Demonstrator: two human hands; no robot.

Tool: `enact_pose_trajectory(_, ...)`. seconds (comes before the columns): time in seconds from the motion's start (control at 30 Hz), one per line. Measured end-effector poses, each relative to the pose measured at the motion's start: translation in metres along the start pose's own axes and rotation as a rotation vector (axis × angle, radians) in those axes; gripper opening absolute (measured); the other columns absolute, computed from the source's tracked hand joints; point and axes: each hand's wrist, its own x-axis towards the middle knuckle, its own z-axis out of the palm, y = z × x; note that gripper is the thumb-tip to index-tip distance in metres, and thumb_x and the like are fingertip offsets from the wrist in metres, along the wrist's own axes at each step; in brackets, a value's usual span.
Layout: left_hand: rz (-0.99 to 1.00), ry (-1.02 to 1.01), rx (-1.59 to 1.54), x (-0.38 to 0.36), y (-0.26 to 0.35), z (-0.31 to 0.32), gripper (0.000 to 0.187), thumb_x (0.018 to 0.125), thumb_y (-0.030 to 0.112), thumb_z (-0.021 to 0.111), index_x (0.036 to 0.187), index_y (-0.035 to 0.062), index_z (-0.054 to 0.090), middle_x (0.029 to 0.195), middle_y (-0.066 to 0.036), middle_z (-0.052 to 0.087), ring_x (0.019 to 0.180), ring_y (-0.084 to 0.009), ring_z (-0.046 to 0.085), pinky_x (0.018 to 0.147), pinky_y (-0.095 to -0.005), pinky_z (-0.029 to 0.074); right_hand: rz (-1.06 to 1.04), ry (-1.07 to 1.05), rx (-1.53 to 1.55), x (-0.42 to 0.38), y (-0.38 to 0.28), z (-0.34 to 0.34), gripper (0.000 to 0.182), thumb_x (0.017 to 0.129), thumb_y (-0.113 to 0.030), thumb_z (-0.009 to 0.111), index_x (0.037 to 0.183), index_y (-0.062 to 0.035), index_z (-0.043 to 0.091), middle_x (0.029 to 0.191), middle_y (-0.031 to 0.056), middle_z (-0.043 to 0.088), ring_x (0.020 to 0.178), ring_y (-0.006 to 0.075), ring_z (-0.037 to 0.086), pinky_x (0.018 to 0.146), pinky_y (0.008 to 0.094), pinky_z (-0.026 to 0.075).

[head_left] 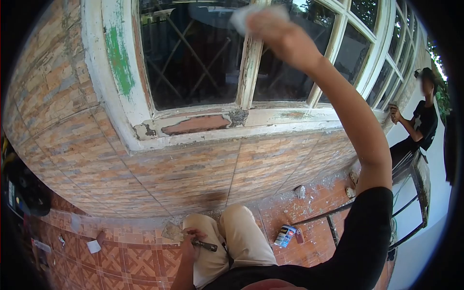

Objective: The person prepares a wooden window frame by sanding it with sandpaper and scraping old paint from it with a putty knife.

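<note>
My right hand (274, 33) is raised to the upright bar (250, 72) of the window, blurred by motion. Its fingers are closed on a whitish sheet (240, 20), perhaps sandpaper or cloth; the blur hides which. Down by my lap, my left hand (190, 244) is wrapped round a putty knife (207, 245) with a dark handle and a broad, dirty blade pointing left. Old paint is worn on the window frame (193, 137): a green patch (118, 60) shows at the left, and bare reddish-brown material (195, 124) on the sill.
A person (423, 121) in dark clothing is at the window's far right. Near my knees, a blue-and-white can (285, 236) stands on the tiled floor (145, 261) among paint flakes. A metal frame (420, 193) rises at the right. The stone-look wall (188, 179) lies below the window.
</note>
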Motion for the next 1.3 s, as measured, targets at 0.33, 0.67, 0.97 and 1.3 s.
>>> enact_pose_trajectory(0.33, 0.027, -0.018, 0.111, -0.007, -0.001, 0.004, 0.026, 0.084, 0.0, 0.045, 0.109, 0.0004, 0.05, 0.099, -0.016, 0.058, 0.087, -0.0309, 0.065, 0.087, -0.0487, 0.055, -0.129, -0.166, -0.025, -0.017, -0.03, 0.017, 0.033, 0.09, -0.003, 0.056, 0.123, -0.0065, 0.06, 0.134, 0.0102, 0.058, 0.119, 0.025, 0.06, 0.099, 0.0354, 0.053)
enact_pose_trajectory(0.67, 0.102, -0.051, 0.379, -0.009, -0.005, 0.013, 0.02, 0.086, -0.005, 0.041, 0.105, -0.0039, 0.049, 0.098, -0.018, 0.057, 0.085, -0.033, 0.067, 0.081, -0.0437, 0.057, 0.004, -0.438, 0.278, -0.029, -0.052, 0.037, 0.044, 0.094, -0.006, 0.054, 0.137, -0.0123, 0.05, 0.144, 0.0054, 0.05, 0.128, 0.0196, 0.052, 0.104, 0.0329, 0.048)
enact_pose_trajectory(0.97, 0.116, -0.086, 0.332, -0.007, 0.0, 0.018, 0.02, 0.086, -0.005, 0.041, 0.105, -0.0045, 0.049, 0.097, -0.018, 0.057, 0.086, -0.0328, 0.067, 0.083, -0.0448, 0.057, -0.193, -0.324, 0.157, -0.035, -0.046, 0.025, 0.036, 0.088, -0.007, 0.06, 0.124, -0.0093, 0.064, 0.129, 0.0077, 0.062, 0.128, 0.0188, 0.052, 0.113, 0.0299, 0.04)
enact_pose_trajectory(1.3, 0.144, -0.007, 0.33, -0.01, -0.002, 0.024, 0.02, 0.086, -0.004, 0.04, 0.104, -0.0042, 0.048, 0.096, -0.018, 0.057, 0.086, -0.0315, 0.067, 0.082, -0.0446, 0.058, 0.039, -0.006, 0.015, -0.024, -0.017, 0.017, 0.035, 0.086, -0.003, 0.062, 0.12, -0.009, 0.064, 0.125, 0.0087, 0.064, 0.116, 0.023, 0.062, 0.1, 0.0339, 0.052)
